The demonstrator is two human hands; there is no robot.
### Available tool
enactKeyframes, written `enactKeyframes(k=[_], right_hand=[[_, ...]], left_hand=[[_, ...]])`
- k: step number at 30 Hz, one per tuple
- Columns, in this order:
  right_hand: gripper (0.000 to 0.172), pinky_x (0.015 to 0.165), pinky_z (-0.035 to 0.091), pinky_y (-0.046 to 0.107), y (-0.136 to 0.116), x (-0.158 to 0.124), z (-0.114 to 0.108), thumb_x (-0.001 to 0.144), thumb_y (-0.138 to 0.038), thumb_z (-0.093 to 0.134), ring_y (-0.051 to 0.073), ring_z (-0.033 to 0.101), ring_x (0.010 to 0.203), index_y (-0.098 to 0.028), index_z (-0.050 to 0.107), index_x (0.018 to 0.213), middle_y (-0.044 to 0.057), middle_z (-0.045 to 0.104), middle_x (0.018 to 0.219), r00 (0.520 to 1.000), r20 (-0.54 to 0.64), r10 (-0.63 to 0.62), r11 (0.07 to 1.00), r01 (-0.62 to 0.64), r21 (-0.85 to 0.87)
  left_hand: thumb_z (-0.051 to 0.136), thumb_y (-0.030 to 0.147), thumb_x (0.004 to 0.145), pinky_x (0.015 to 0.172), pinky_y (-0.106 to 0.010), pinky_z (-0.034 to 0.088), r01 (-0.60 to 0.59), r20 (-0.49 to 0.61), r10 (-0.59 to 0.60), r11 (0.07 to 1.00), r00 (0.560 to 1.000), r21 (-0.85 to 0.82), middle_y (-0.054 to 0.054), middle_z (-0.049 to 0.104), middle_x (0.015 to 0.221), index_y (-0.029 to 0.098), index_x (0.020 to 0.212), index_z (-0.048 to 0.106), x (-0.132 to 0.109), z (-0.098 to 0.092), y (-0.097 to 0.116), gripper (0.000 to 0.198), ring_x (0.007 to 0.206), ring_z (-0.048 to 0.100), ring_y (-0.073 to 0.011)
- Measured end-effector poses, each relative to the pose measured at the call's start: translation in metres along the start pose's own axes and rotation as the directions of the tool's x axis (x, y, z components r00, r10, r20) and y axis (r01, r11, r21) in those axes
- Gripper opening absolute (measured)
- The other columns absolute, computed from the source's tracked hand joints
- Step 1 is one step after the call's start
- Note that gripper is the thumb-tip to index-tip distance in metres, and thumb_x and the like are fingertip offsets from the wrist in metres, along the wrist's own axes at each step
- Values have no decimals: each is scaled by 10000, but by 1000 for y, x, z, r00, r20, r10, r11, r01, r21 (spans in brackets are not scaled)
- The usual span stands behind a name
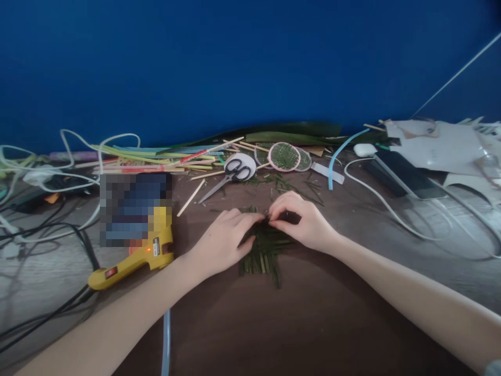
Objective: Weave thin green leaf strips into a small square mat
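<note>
A small weave of dark green leaf strips (263, 261) lies on the brown table in front of me, loose strip ends pointing toward me. My left hand (224, 237) rests at its left side, index finger stretched across the top and thumb apart on the near side. From the right, my right hand (299, 216) pinches at the weave's upper edge, thumb and fingertips together on what looks like a leaf strip. The strip's end is hidden by the fingers. Grey-handled scissors (226, 180) lie open beyond my hands, their handles on a white round piece.
Left of my left arm lies a yellow glue gun (131, 266) with a lit light, beside a blurred-out patch. Round leaf-filled fans (284, 156), thin sticks (191, 197) and leaf scraps lie at the back. A phone (409, 175) and white cables (395, 227) are at right.
</note>
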State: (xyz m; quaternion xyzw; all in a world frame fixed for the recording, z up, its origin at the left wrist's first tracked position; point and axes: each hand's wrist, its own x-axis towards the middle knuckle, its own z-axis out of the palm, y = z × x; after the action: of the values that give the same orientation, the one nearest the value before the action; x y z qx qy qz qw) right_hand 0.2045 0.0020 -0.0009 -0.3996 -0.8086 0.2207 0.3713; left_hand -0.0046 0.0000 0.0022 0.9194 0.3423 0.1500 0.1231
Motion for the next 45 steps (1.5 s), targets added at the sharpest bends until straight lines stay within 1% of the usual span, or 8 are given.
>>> enactKeyframes(k=[5, 10, 17, 22, 27, 34, 39, 45], right_hand=[[84, 863, 400, 383, -2, -1, -2, 741, -147, 613, 179, 535, 937, -198, 584, 681, 50, 590, 990, 994, 22, -105, 994, 106, -24], [26, 763, 443, 338, 3, 2, 3, 782, -184, 576, 164, 551, 808, -207, 586, 776, 22, 626, 808, 999, 24, 44, 998, -43, -39], [190, 890, 389, 369, 9, 3, 5, 832, -159, 480, 176, 523, 968, -200, 598, 976, 54, 603, 1021, 999, 32, -2, 988, 8, -157], [182, 819, 403, 352, 2, -2, -3, 819, -118, 439, 173, 523, 887, -197, 589, 884, 46, 598, 900, 996, -86, -8, 992, -3, -127], [66, 725, 353, 350, -6, -4, -2, 775, -175, 501, 188, 495, 791, -194, 563, 762, 34, 601, 781, 995, 86, -55, 956, 77, -282], [96, 764, 330, 361, -4, -5, 0, 799, -263, 544, 215, 474, 926, -214, 589, 867, 55, 595, 954, 977, 201, -67, 921, 138, -365], [115, 741, 351, 364, -4, -4, 2, 788, -298, 574, 215, 462, 857, -200, 567, 848, 67, 570, 887, 993, 114, 20, 925, 25, -379], [155, 761, 362, 364, -2, -3, 4, 778, -295, 588, 203, 469, 837, -191, 563, 889, 49, 564, 830, 989, 124, 77, 941, -31, -336]], left_hand=[[414, 167, 853, 810, -357, 396, -74, -3, 75, 994, 997, 84, -63, 581, 1137, 169, 1148, 502, 0, 3, -1, 307, 928, 494, -204], [401, 174, 852, 785, -362, 405, -72, 7, 72, 993, 997, 88, -71, 592, 1118, 147, 1088, 531, -1, 1, 1, 270, 902, 500, -204], [411, 212, 808, 836, -392, 413, -86, -3, 86, 996, 996, 40, -76, 618, 1084, 140, 988, 590, -4, -6, 6, 263, 921, 509, -213], [376, 235, 827, 867, -400, 423, 21, -11, -21, 1000, 1000, 5, -95, 585, 1108, 130, 1062, 592, -8, -10, 20, 337, 939, 516, -219], [376, 188, 843, 841, -380, 433, 110, -110, -109, 994, 988, 6, -71, 618, 976, 143, 994, 609, -9, -5, 20, 281, 903, 530, -202], [493, 219, 826, 809, -412, 412, 205, -205, -176, 970, 963, 129, -81, 582, 992, 143, 988, 550, -7, -2, 8, 187, 936, 485, -243], [517, 254, 824, 804, -399, 407, 228, -138, -210, 965, 968, 130, -70, 579, 946, 138, 961, 547, -7, 1, 5, 182, 908, 485, -236], [536, 250, 812, 802, -389, 409, 242, -163, -223, 964, 961, 108, -66, 559, 951, 143, 970, 542, -7, 3, 3, 191, 913, 477, -232]])
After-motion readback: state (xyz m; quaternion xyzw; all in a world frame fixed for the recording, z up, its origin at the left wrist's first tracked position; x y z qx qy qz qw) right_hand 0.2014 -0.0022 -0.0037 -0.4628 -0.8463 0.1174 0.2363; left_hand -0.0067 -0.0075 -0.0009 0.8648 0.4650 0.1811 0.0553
